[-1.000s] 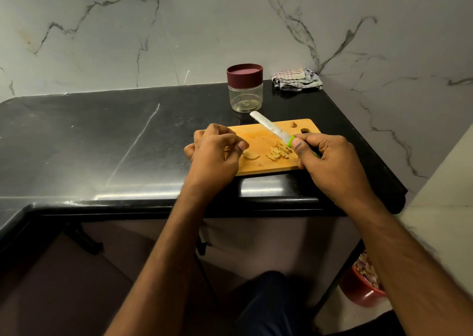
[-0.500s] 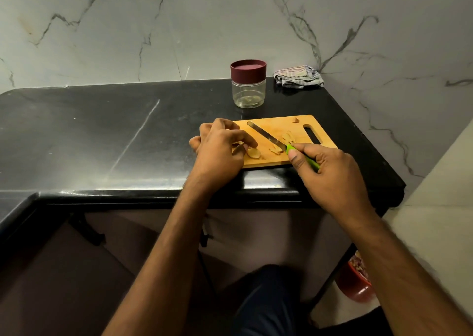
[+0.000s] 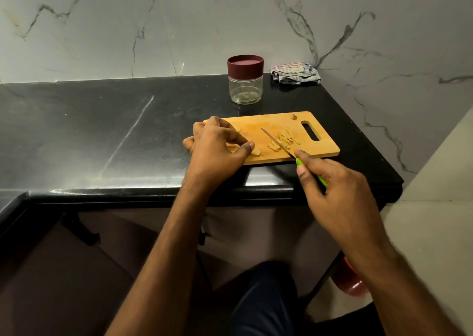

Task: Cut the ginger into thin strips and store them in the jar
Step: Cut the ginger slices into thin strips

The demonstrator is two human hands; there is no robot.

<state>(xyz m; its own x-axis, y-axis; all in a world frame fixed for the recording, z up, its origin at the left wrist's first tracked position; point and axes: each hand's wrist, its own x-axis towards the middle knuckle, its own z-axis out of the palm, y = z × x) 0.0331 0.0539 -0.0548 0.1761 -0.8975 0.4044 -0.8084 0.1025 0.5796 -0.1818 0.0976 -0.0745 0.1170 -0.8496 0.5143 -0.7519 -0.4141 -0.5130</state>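
Knife [image 3: 277, 141] in right hand [image 3: 340, 197], blade angled up-left over ginger strips [image 3: 285, 140]

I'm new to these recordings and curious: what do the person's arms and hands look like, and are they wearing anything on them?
Both forearms are bare: no sleeves, gloves, watch or rings show. The left hand and right hand are uncovered. Dark clothing shows at the lap.
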